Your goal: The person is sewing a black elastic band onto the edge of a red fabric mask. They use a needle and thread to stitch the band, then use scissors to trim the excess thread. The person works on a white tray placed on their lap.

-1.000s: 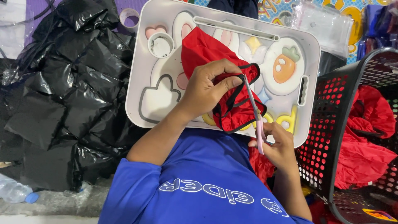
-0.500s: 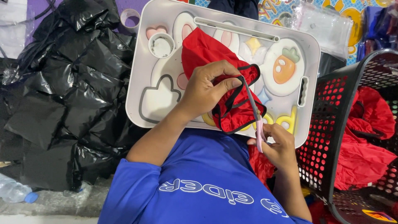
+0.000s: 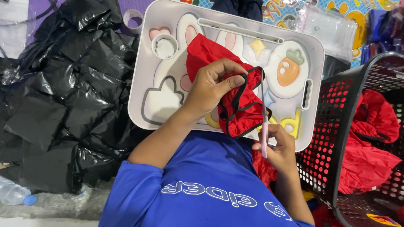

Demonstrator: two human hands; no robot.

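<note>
My left hand pinches a red cloth piece with black edging and holds it bunched over a white lap tray. My right hand grips thin pink-handled scissors. Their blades point away from me along the cloth's right edge, touching or just beside the black trim. More red cloth lies in my lap under the right hand. My blue shirt fills the bottom of the view.
The tray has raised rabbit and carrot shapes and a round cup recess. A black perforated basket with red garments stands at right. Crumpled black plastic bags cover the left. A clear bottle lies bottom left.
The scissors have swung slightly more upright along the cloth's edge. My left hand keeps the same hold on the red cloth.
</note>
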